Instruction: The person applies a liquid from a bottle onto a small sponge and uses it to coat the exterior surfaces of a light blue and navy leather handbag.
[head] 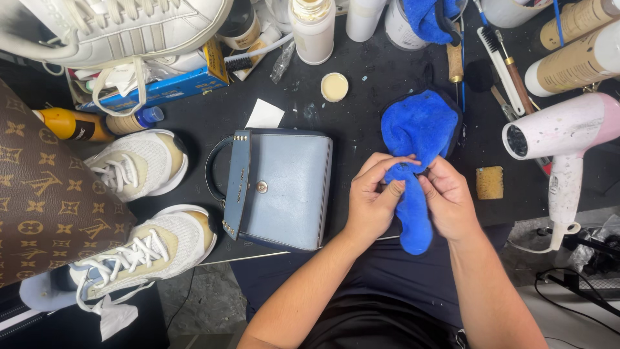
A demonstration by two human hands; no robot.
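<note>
Head view: your left hand (374, 197) and right hand (449, 197) both pinch the blue cloth (416, 148) beside the grey-blue handbag (284, 190) on the bench (361, 84).

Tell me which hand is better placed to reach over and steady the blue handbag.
Probably the left hand. It sits right beside the blue handbag, with nothing between them. The right hand is farther off, and the blue cloth both hands grip lies between it and the bag.
</note>
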